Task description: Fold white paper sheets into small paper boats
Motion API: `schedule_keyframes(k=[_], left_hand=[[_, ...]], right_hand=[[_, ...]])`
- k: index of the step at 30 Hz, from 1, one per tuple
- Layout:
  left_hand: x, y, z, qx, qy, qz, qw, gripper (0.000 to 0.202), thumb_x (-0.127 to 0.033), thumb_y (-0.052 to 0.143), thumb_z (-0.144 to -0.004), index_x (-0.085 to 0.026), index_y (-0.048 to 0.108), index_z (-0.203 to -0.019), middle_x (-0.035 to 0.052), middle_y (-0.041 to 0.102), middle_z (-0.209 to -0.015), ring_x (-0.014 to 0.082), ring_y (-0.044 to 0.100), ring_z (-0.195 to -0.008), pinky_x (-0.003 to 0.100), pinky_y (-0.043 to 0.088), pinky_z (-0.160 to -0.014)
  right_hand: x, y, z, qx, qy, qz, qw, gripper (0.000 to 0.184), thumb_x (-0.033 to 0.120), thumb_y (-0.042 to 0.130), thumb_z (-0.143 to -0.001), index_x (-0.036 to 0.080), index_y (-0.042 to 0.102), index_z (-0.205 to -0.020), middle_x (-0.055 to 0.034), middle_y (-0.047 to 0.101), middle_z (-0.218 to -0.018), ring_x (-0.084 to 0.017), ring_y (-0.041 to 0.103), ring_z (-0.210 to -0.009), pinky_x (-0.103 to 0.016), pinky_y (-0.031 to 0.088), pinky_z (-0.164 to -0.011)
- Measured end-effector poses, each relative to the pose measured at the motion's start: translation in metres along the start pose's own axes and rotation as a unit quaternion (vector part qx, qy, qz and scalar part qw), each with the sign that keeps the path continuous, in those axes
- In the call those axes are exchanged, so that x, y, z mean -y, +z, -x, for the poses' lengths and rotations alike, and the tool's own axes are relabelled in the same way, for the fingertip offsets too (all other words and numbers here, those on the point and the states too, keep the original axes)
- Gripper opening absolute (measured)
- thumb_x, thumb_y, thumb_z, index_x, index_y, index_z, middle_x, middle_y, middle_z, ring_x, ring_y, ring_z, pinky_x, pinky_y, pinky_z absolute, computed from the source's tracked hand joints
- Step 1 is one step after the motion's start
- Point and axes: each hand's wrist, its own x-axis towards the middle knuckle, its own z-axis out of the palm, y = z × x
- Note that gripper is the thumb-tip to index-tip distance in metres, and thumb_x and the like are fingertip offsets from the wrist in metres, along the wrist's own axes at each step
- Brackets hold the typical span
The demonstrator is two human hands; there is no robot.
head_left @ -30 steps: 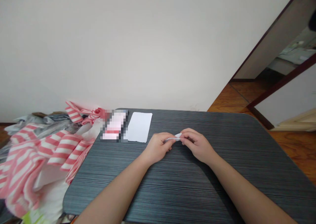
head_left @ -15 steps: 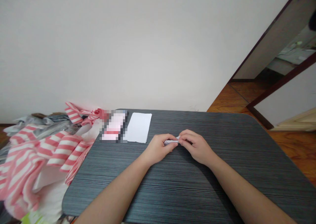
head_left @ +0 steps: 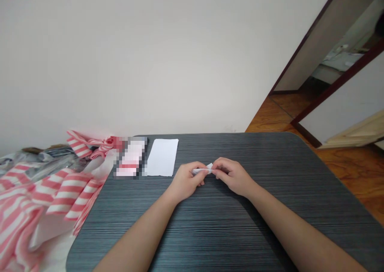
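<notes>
Wall ahead, table before me, striped cloth at its left, sheets near its far edge, my left hand and right hand — fingertips pinched closed — holding 1 folded paper between them, mid-table.

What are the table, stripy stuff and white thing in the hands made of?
Table: maybe wood or laminate, dark, low sheen; it has fine streaks. Stripy stuff: probably fabric, matte; it lies in soft folds. White thing: likely paper, matte; it looks thin and bent.

1 head camera, forward-down, seemingly near table.
</notes>
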Motion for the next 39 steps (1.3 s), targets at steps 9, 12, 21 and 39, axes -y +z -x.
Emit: schedule_keyframes(k=[9,12,21,39], left_hand=[[-0.003,-0.004,-0.001,0.004,0.000,-0.021,1.000,0.029,-0.041,0.052,-0.083,-0.016,0.064,-0.089,0.0004,0.059,-0.058,0.0112,0.056,-0.053,0.021,0.043,-0.054],[-0.003,-0.004,-0.002,0.002,-0.004,-0.027,1.000,0.029,-0.042,0.052,-0.084,-0.016,0.065,-0.088,0.0003,0.059,-0.058,0.0112,0.056,-0.053,0.021,0.042,-0.053],[0.002,-0.007,-0.004,-0.011,-0.020,0.008,1.000,0.027,-0.040,0.051,-0.084,-0.016,0.063,-0.085,-0.0007,0.057,-0.055,0.0098,0.053,-0.049,0.020,0.040,-0.050],[0.006,-0.010,-0.001,-0.031,-0.023,0.046,0.998,0.029,-0.037,0.055,-0.081,-0.016,0.057,-0.102,-0.0018,0.058,-0.057,0.0104,0.054,-0.049,0.020,0.041,-0.047]], right_hand=[[0.003,-0.001,-0.005,-0.002,-0.013,-0.002,1.000,0.013,0.019,0.053,-0.086,0.019,0.060,-0.075,-0.0026,0.061,-0.077,-0.015,0.056,-0.071,-0.027,0.043,-0.066],[0.002,0.000,-0.007,0.003,-0.012,-0.008,1.000,0.012,0.020,0.053,-0.086,0.019,0.061,-0.077,-0.0029,0.061,-0.077,-0.015,0.057,-0.071,-0.027,0.043,-0.066],[-0.009,0.014,-0.006,-0.005,0.091,-0.139,0.986,0.019,0.027,0.059,-0.083,0.019,0.055,-0.100,-0.0027,0.062,-0.084,-0.012,0.057,-0.064,-0.024,0.046,-0.057],[-0.004,0.015,-0.005,0.030,0.112,-0.062,0.991,0.017,0.030,0.053,-0.086,0.018,0.057,-0.075,0.0023,0.057,-0.057,-0.011,0.052,-0.050,-0.022,0.041,-0.052]])
